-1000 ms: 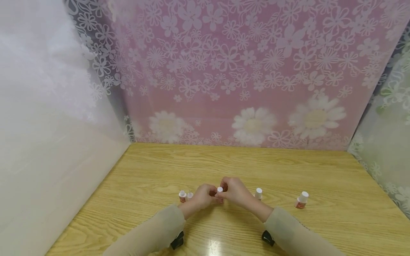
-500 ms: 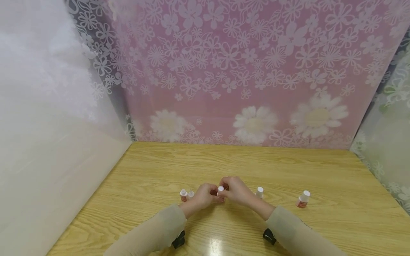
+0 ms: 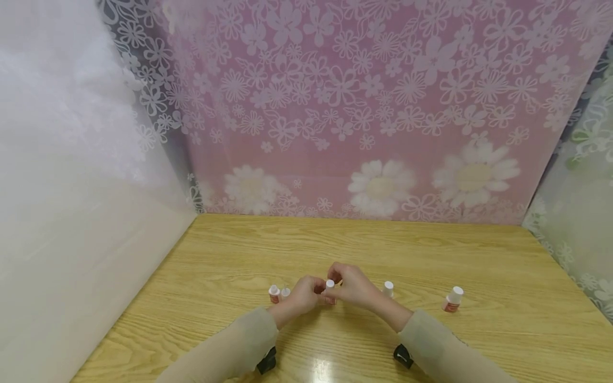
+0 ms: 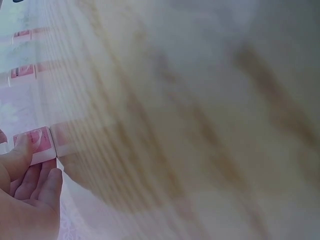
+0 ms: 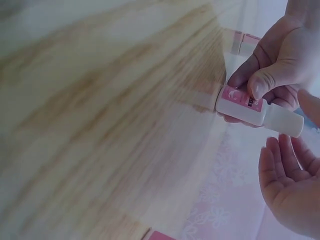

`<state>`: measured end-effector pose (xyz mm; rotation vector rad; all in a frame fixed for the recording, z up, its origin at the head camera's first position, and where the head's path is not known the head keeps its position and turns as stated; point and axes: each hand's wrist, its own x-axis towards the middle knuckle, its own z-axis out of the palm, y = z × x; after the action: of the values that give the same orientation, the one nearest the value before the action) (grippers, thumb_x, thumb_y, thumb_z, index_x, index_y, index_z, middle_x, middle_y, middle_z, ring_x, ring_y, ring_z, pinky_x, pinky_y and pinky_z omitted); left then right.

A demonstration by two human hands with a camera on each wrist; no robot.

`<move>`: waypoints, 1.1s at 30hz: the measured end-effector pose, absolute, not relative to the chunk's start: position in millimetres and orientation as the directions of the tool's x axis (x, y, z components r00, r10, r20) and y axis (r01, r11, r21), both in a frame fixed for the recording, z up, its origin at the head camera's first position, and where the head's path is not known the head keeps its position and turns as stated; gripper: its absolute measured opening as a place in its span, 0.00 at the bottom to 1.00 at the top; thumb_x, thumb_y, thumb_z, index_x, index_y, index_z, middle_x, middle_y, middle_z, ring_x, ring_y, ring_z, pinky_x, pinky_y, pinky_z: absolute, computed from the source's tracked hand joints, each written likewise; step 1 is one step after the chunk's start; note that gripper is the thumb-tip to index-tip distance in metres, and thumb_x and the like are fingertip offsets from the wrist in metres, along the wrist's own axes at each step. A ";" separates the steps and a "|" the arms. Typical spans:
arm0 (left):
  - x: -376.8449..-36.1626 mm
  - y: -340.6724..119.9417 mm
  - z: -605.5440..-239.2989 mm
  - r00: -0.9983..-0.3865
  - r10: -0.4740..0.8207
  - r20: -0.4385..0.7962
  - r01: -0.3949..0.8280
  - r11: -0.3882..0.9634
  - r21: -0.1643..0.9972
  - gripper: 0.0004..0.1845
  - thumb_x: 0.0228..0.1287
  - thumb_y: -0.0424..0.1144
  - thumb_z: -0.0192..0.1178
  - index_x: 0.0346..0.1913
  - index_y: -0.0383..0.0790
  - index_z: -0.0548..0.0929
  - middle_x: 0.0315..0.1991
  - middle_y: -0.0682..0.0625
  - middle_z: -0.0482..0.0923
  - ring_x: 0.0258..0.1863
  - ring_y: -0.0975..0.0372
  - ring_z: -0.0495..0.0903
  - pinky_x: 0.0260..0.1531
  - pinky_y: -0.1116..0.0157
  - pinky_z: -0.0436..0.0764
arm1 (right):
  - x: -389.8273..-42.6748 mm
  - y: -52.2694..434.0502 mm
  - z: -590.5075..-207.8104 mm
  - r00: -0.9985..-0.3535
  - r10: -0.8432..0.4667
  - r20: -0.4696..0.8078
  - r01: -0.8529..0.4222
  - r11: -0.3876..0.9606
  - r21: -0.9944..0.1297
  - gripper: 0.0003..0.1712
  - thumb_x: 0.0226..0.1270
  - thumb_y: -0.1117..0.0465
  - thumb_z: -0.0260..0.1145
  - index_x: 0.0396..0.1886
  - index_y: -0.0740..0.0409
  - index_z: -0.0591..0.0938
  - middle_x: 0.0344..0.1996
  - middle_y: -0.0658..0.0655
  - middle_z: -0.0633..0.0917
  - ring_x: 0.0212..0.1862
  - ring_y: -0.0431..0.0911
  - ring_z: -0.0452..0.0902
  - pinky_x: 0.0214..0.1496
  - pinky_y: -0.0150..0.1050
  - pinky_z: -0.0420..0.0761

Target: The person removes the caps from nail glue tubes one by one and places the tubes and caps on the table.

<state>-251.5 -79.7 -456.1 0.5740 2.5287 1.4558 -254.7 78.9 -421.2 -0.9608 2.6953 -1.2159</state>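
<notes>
A small white bottle with a pink-red label point(image 5: 242, 102) stands on the table in front of me. My left hand point(image 3: 303, 296) grips its body, thumb on the label and fingers behind, as the left wrist view shows. The white cap point(image 5: 284, 120) sits on the bottle's top. Around the cap is my right hand point(image 3: 355, 287), its thumb and fingers spread apart. In the right wrist view the fingertips lie close to the cap, and the thumb stands off it; whether any fingertip touches cannot be told.
Left of my left hand stand an uncapped bottle point(image 3: 274, 294) and a small white piece with a thin tip point(image 3: 286, 292). Two capped bottles, one partly behind my right forearm point(image 3: 388, 289) and one farther right point(image 3: 453, 299), stand on the wooden table point(image 3: 230, 250). Patterned sheets surround it.
My right fingers have spread a little wider around the cap. The left hand and the bottle stay in place.
</notes>
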 end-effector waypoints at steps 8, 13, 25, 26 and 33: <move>-253.3 -77.9 -456.9 -0.925 0.379 0.036 0.229 0.480 0.847 0.04 0.47 0.32 0.66 0.27 0.35 0.83 0.25 0.51 0.80 0.26 0.69 0.74 0.29 0.71 0.73 | -253.5 77.6 -419.1 -0.826 -0.514 0.229 -0.510 0.513 -0.690 0.09 0.49 0.65 0.69 0.25 0.59 0.75 0.23 0.48 0.77 0.29 0.41 0.74 0.26 0.30 0.73; -253.1 -77.2 -456.5 -0.926 0.377 0.033 0.218 0.460 0.861 0.05 0.46 0.31 0.66 0.28 0.34 0.83 0.26 0.50 0.81 0.27 0.69 0.75 0.30 0.72 0.74 | -253.7 77.7 -418.3 -0.818 -0.526 0.232 -0.520 0.504 -0.690 0.06 0.51 0.69 0.67 0.28 0.60 0.78 0.27 0.51 0.79 0.32 0.44 0.76 0.30 0.32 0.75; -252.0 -78.3 -454.8 -0.925 0.378 0.029 0.215 0.459 0.862 0.06 0.47 0.29 0.65 0.31 0.33 0.83 0.27 0.49 0.81 0.29 0.67 0.76 0.31 0.71 0.75 | -255.6 78.5 -424.0 -0.779 -0.568 0.265 -0.574 0.478 -0.665 0.07 0.52 0.69 0.66 0.31 0.59 0.78 0.31 0.51 0.79 0.38 0.46 0.75 0.38 0.40 0.76; -251.9 -78.6 -454.6 -0.924 0.382 0.029 0.217 0.460 0.861 0.06 0.48 0.28 0.65 0.31 0.33 0.83 0.28 0.49 0.81 0.29 0.66 0.77 0.32 0.71 0.75 | -255.3 78.2 -424.1 -0.785 -0.558 0.267 -0.570 0.484 -0.664 0.07 0.52 0.68 0.67 0.30 0.58 0.77 0.30 0.50 0.79 0.37 0.45 0.75 0.37 0.39 0.76; -251.3 -79.1 -453.4 -0.924 0.380 0.042 0.249 0.514 0.821 0.04 0.48 0.31 0.65 0.29 0.35 0.83 0.26 0.51 0.81 0.28 0.68 0.75 0.31 0.70 0.74 | -253.0 76.0 -422.7 -0.824 -0.506 0.254 -0.531 0.534 -0.658 0.11 0.48 0.63 0.70 0.24 0.57 0.74 0.24 0.48 0.77 0.29 0.40 0.73 0.27 0.30 0.73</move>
<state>-251.3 -79.1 -453.4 0.5456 2.6068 1.3772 -253.0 76.0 -422.7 -0.9401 2.7802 -1.2095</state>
